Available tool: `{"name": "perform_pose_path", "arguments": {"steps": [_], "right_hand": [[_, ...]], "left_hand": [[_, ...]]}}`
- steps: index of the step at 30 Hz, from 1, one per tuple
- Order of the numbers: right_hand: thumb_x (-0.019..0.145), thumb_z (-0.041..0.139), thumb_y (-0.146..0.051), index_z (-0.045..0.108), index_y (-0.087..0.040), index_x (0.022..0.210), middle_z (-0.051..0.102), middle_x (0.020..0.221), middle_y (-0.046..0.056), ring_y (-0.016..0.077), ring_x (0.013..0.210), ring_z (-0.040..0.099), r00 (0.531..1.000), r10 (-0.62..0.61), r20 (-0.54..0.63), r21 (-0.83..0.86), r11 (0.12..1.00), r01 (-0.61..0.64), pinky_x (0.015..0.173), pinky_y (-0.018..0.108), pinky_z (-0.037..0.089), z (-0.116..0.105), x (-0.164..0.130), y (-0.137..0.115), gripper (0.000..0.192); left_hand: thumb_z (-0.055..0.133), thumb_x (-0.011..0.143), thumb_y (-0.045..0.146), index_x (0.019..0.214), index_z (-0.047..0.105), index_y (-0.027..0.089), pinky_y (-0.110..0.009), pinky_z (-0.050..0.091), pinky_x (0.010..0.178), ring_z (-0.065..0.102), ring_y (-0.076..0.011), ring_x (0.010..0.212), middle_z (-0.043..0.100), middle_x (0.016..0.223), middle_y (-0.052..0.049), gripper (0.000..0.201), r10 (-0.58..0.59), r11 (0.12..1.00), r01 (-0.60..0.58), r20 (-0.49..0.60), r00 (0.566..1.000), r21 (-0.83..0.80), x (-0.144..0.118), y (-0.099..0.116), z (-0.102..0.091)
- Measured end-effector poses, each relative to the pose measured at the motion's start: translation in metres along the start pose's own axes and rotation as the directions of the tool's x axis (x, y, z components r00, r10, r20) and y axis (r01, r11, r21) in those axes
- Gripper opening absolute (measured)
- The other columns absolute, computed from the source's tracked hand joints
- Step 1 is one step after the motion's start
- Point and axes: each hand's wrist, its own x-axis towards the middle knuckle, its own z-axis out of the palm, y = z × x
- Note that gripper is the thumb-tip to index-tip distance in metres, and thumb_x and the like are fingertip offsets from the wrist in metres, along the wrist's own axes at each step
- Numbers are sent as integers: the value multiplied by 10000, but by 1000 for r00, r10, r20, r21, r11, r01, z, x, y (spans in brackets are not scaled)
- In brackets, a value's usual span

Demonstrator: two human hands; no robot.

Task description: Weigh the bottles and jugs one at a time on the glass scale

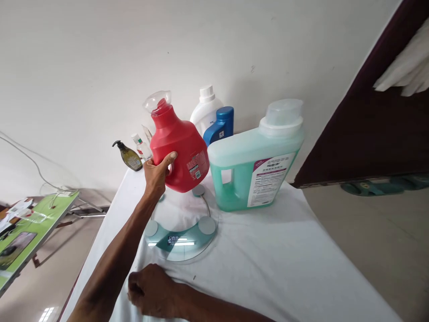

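Note:
My left hand (156,179) is closed around the handle of a red detergent bottle (181,147) with a clear cap on its neck. The bottle leans to the left above a round glass scale (182,255), whose lit display shows digits that look like zeros. Just in front of the scale, my right hand (152,290) rests curled in a loose fist on the white cloth, and nothing shows in it. To the right of the scale stands a large jug of green liquid (234,154) with a white label and a clear cap.
Behind the red bottle are a white bottle (206,107) and a blue bottle (224,120). A dark pump bottle (129,156) and a small clear bottle (142,147) stand at the table's back left. A green table (43,219) is at far left; slippers (372,188) lie on the floor at right.

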Motion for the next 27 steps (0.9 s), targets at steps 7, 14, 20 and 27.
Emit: {"name": "perform_pose_path", "arguments": {"steps": [7,14,20,27], "right_hand": [[922,682,-224,706,-193,886,789,849,48,191,758,697,1000,0,-24,38,999,1,675,254,447,-10,-12,-8,53],[898,685,-150,690,-190,820,704,734,-5,144,657,591,998,22,-52,120,993,-16,665,248,420,-8,-11,-7,88],[894,688,-130,622,-199,784,606,691,-38,127,641,543,998,16,-57,160,987,-7,661,245,401,-10,-12,-10,145],[885,659,-84,475,-220,722,475,615,-80,98,571,438,998,-13,-66,196,980,26,620,238,345,-12,-14,-11,281]], "left_hand": [[977,504,485,553,422,219,-243,227,450,244,-36,471,310,504,91,618,-65,997,63,-83,994,-38,-41,2,-75],[974,499,506,539,496,194,-245,280,469,280,-46,482,340,497,78,572,-124,992,123,-61,990,-27,-60,-10,-91],[979,501,574,540,481,194,-253,277,491,301,-53,500,355,512,66,628,-118,993,118,-6,993,-4,-62,-22,-99],[541,882,886,591,541,205,-289,393,561,493,-144,573,496,584,-23,740,-117,993,117,-8,993,-23,-23,-49,-127]]}}
